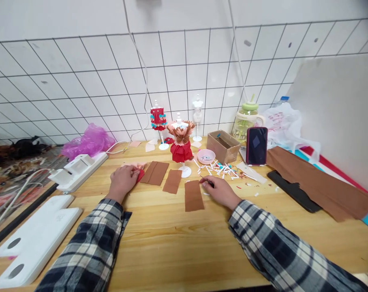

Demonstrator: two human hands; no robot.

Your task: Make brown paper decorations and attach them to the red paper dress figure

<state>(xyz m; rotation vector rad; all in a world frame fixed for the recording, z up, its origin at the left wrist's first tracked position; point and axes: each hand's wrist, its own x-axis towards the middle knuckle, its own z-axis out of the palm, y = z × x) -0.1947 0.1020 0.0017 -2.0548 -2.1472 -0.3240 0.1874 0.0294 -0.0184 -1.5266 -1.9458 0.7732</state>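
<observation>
On the left side of the table my left hand (pixel 122 181) has its fingers closed at a small red crepe paper piece (pixel 140 175). A pinkish paper piece lies just behind that hand. My right hand (pixel 222 191) grips a small dark thin tool (pixel 210 183), whose kind is mostly hidden by the fingers. Beside its fingertips lies a brown crepe paper rectangle (pixel 194 196). Between the hands are a smaller brown piece (pixel 172 181) and a wider brown piece (pixel 154 173). Behind them stands a mini dress form (pixel 182 152) in a red skirt and brown-and-pink ruffled top.
Farther back are a red-dressed form (pixel 158 118) and a bare white form (pixel 197 115). A pink bowl (pixel 206 157), scattered white sticks (pixel 223 169), a cardboard box (pixel 223 148) and a phone (pixel 256 147) stand right of centre. A power strip (pixel 83 172) lies left, brown paper (pixel 317 182) right.
</observation>
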